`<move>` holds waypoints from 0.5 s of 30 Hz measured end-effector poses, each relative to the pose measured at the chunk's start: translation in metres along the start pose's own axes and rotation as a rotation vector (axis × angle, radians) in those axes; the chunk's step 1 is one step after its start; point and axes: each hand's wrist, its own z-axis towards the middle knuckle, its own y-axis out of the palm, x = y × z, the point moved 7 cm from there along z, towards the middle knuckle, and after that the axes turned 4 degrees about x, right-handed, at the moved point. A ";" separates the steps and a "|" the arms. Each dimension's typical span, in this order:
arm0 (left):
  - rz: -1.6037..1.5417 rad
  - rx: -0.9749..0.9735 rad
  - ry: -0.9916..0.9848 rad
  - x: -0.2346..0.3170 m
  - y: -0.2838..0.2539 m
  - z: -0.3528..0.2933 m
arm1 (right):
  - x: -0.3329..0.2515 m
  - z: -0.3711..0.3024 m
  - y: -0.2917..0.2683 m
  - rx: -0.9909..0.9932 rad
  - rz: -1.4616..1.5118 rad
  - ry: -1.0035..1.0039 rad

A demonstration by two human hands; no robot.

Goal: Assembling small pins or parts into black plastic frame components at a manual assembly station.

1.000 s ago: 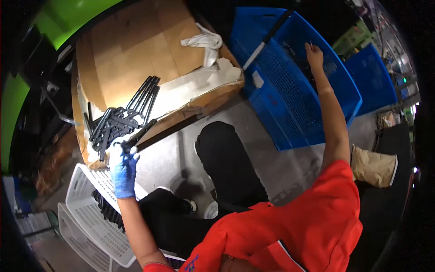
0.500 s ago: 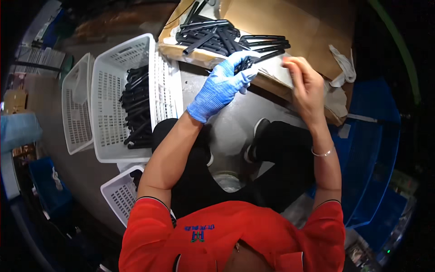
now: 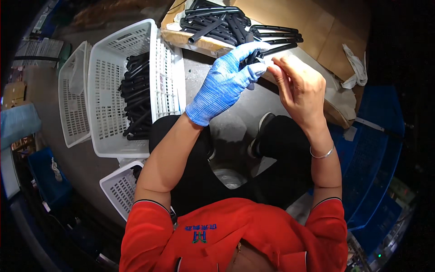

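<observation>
My left hand, in a blue knitted glove, is closed around a black plastic-looking part, mostly hidden by the fingers. Close to its right, my bare right hand has thumb and forefinger pinched together at the part's right side. Whatever lies between those fingertips is too small to make out. Just beyond both hands, a heap of long black tubular parts lies at the edge of a cardboard box. Several similar black bars lie side by side to the right of the heap.
A white slatted basket at my left holds stacked black parts. Another white basket stands beyond it, and a smaller white basket sits nearer me. Blue bins stand at the right. Crumpled white wrapping hangs over the box's right side.
My right hand has moved left, bringing its fingertips to the part in my left hand. The left hand keeps its grip. The whole view has shifted slightly.
</observation>
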 end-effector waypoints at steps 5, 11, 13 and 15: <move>-0.007 0.019 -0.014 -0.004 0.000 0.000 | -0.002 -0.001 -0.001 -0.030 -0.035 -0.003; 0.001 0.052 0.013 -0.002 -0.002 -0.002 | -0.007 -0.001 -0.003 -0.047 -0.042 -0.004; 0.039 0.048 0.015 -0.002 -0.001 -0.001 | -0.006 -0.002 -0.002 -0.065 -0.051 0.019; 0.052 0.054 0.030 -0.002 -0.002 -0.002 | -0.006 -0.002 -0.002 -0.064 -0.043 0.026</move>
